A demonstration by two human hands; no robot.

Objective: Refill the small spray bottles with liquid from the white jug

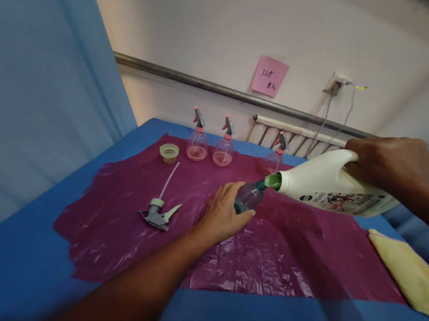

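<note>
My left hand [227, 208] is wrapped round a clear spray bottle [250, 196] with a green neck and no sprayer head, tilted over the purple plastic sheet [255, 264]. Green liquid shows low inside it. In my right hand [394, 159] is a large cream detergent jug [329, 181], gripped by its handle and tipped sideways. Its green spout meets the bottle's neck; whether liquid is flowing I cannot tell. A grey and pale green spray head [155, 216] with its tube lies left of my left hand.
Two spray bottles [197, 147] [223, 152] with pink liquid stand at the back, and a third spray bottle [275, 159] is partly behind the jug. A pale green cap [169, 152] sits left of them. A folded yellow cloth [412, 273] lies right. Blue curtain [41, 73] hangs left.
</note>
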